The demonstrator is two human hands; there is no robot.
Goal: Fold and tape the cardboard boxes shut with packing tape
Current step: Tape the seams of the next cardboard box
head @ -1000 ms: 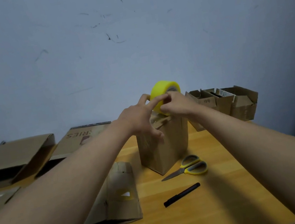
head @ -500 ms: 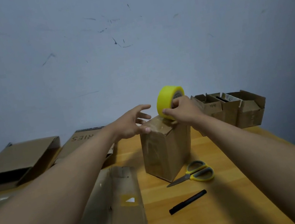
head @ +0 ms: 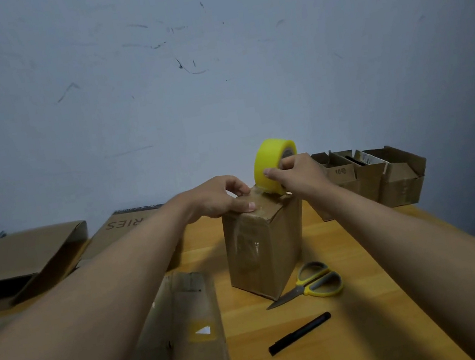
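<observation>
A small upright cardboard box [head: 265,247] stands in the middle of the wooden table, its top flaps folded down. My right hand [head: 298,174] grips a yellow roll of packing tape [head: 272,163] at the box's far top edge, thumb on the roll's face. A strip of tape runs from the roll along the box top. My left hand [head: 217,197] rests on the near left part of the top, its fingertips pressing the tape and flap down.
Yellow-handled scissors [head: 313,285] lie right of the box's base and a black marker [head: 299,333] nearer me. A flattened box [head: 189,329] lies at the left front, larger flat cartons [head: 23,262] at the back left, open small boxes [head: 386,177] at the back right.
My left hand has come down from the air onto the box top and presses there. The right hand has carried the roll a little farther toward the box's far edge.
</observation>
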